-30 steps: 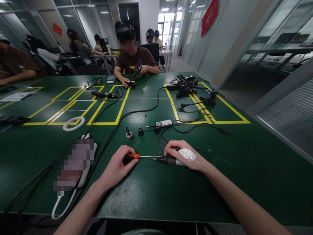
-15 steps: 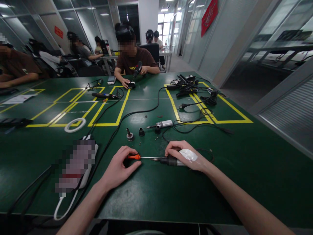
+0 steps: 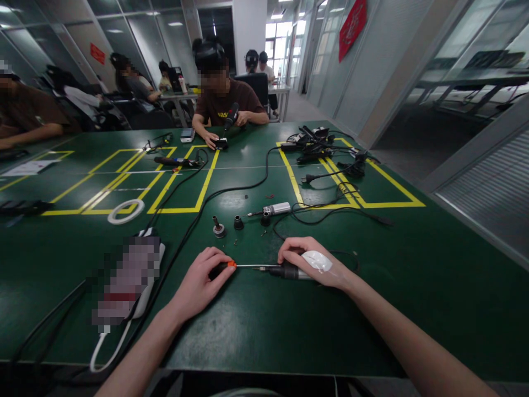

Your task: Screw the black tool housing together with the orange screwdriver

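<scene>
My left hand [image 3: 204, 282] is closed, thumb and fingertips pinching the orange-and-black handle of a screwdriver [image 3: 256, 266]. Its shaft points right and ends under my right fingers. My right hand [image 3: 312, 261], with a white patch on its back, is curled over a black-and-silver cylindrical tool body [image 3: 289, 271] lying on the table. A thin metal tip sticks out of that body to the left, beside the screwdriver shaft. The fingertips of my right hand are partly hidden. Beyond my hands stand a metal-based nozzle part [image 3: 219, 227] and two black collars [image 3: 238, 222].
A similar silver tool body [image 3: 276, 209] lies farther back with its cable. At left are a power strip [image 3: 144, 281] and a white ring [image 3: 126, 211]. Black tools and cords [image 3: 316, 144] heap at back right. Across the table, a person [image 3: 231, 102] holds a power driver.
The thumb and fingers of my left hand have closed onto the screwdriver handle, covering more of its orange part. My right hand stays almost still.
</scene>
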`<state>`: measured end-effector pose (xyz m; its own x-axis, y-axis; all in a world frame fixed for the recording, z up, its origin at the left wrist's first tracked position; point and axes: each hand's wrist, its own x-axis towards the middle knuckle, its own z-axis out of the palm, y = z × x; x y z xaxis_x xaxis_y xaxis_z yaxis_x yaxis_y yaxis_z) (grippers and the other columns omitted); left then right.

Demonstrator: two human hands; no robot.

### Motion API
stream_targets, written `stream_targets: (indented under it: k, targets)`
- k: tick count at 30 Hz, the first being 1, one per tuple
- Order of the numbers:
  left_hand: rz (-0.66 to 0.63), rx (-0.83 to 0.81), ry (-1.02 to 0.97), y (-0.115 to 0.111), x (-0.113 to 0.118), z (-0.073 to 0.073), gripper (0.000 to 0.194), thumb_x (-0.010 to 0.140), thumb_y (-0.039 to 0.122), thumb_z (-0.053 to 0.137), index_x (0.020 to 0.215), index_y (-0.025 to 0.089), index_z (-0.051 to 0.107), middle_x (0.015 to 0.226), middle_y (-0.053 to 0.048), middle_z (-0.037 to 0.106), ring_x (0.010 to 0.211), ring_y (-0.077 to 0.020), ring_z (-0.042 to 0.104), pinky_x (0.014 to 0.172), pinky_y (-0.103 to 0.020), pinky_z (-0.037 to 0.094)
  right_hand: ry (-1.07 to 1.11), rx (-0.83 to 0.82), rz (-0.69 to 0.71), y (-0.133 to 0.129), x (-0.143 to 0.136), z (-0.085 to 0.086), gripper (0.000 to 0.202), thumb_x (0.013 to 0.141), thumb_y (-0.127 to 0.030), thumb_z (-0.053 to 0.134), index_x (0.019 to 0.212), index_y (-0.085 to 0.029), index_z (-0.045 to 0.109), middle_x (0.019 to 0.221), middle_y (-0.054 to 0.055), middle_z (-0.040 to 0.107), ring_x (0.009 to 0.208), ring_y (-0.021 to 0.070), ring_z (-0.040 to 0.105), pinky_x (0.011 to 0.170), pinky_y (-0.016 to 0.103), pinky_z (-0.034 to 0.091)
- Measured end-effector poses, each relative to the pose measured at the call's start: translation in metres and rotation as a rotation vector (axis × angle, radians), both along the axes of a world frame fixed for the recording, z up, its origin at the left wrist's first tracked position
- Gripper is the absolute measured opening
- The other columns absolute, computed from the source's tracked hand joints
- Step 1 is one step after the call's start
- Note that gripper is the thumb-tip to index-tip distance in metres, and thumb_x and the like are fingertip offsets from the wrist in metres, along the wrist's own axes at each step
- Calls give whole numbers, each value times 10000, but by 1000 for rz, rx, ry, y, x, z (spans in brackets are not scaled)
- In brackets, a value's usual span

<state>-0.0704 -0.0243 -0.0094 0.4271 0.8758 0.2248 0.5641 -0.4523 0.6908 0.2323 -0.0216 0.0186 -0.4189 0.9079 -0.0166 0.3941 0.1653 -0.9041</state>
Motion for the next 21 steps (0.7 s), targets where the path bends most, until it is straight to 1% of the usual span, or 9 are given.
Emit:
stream_targets:
  k: [3, 5, 8, 10, 15, 19, 21]
  targets:
    - [11, -15, -21, -1, 0, 0, 138, 910, 325, 705, 1005, 225, 694, 973, -51, 697, 900, -219, 663, 822, -346, 554, 5, -3, 6, 0, 0, -1, 221, 927, -302, 579, 817, -167, 715, 837, 58, 743, 748, 179, 654, 678, 257, 506]
    - [16, -22, -33, -1, 0, 0, 127, 874, 288, 727, 968, 226, 669, 951, -41, 692, 879, -215, 664, 797, -335, 556, 4, -2, 6, 0, 1, -2, 223, 928, -307, 579, 817, -168, 713, 837, 57, 742, 739, 176, 650, 670, 254, 501]
    - [21, -29, -42, -1, 0, 0, 68, 903, 284, 691, 918, 226, 660, 925, -38, 690, 847, -207, 657, 766, -320, 550, -5, 1, 2, 1, 1, -1, 221, 928, -311, 581, 815, -172, 710, 834, 54, 739, 735, 175, 647, 665, 253, 494]
    - [16, -25, -43, 0, 0, 1, 83, 924, 307, 683, 923, 225, 678, 946, -45, 696, 860, -207, 654, 784, -324, 554, -3, 4, 5, 1, 1, -1, 219, 929, -307, 580, 815, -171, 708, 834, 54, 738, 739, 177, 650, 672, 256, 497]
    - [15, 20, -26, 1, 0, 2, 162, 965, 367, 659, 984, 237, 754, 1004, -68, 706, 953, -235, 658, 883, -376, 561, 7, 5, 16, 1, 1, 0, 222, 933, -309, 575, 818, -170, 705, 840, 56, 739, 746, 180, 654, 683, 262, 501]
    - [3, 19, -12, 1, 0, 1, 194, 989, 373, 623, 988, 242, 766, 1006, -69, 702, 959, -236, 660, 876, -375, 559, -8, 13, 5, 1, 1, -3, 231, 935, -315, 565, 823, -168, 704, 841, 59, 730, 745, 182, 645, 678, 266, 487]
    - [1, 16, -12, 1, 0, 0, 172, 981, 361, 634, 1008, 237, 750, 1013, -67, 704, 955, -234, 660, 870, -372, 554, -5, 8, 2, 0, 1, -3, 229, 933, -312, 564, 819, -168, 700, 839, 61, 731, 748, 184, 646, 681, 267, 487]
